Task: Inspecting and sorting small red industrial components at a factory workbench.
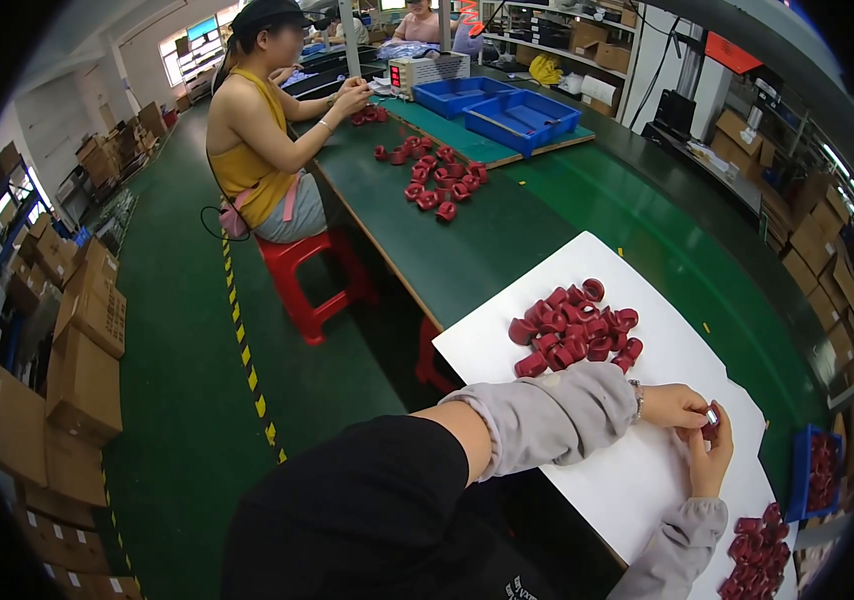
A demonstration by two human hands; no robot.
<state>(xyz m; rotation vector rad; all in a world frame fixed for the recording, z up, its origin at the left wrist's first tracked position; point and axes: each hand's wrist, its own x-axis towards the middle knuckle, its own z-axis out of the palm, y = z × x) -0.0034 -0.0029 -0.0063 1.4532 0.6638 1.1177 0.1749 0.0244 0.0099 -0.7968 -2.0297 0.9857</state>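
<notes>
Over a white sheet [637,480] my two hands meet at one small dark red ring-shaped part [713,431], which has a pale spot on its upper side. My left hand [672,406] pinches it from the left with closed fingers. From below and the right, my right hand [710,464] grips the same part between thumb and fingers. Just beyond my left forearm lies a heap of similar red parts [574,328], open-ended and curved. A second heap [758,552] sits near my right sleeve. The fingers hide much of the held part.
A blue bin [815,472] of red parts stands at the right. Up the green bench [467,255] lie more loose red parts [439,178], then blue trays [519,116]. A co-worker [272,150] sits on a red stool [317,275]. Cartons [87,340] line the left.
</notes>
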